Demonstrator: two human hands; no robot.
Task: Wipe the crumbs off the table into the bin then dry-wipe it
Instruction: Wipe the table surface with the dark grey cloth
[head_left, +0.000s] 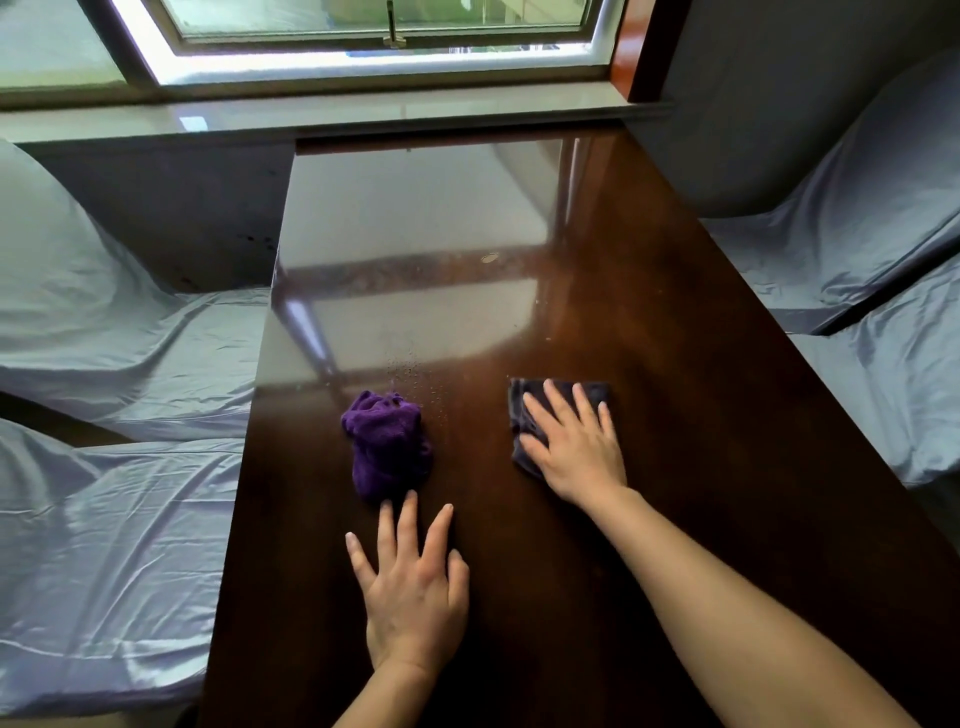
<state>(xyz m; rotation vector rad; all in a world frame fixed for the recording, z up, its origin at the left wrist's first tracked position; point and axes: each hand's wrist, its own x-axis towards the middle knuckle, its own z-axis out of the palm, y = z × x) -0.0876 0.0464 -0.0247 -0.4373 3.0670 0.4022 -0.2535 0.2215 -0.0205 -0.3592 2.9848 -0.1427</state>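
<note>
Head view: your right hand (574, 447) lies flat on the dark folded cloth (558, 410), fingers (556, 402) spread wide and pressing rather than gripping, so the whole pad bears on the surface (701, 415). Your left hand (413, 587) rests open just short of the bunched purple cloth (387, 441), apparently kept in reserve. Specks, probably crumbs (410, 366), lie beyond it; no bin is in view.
</note>
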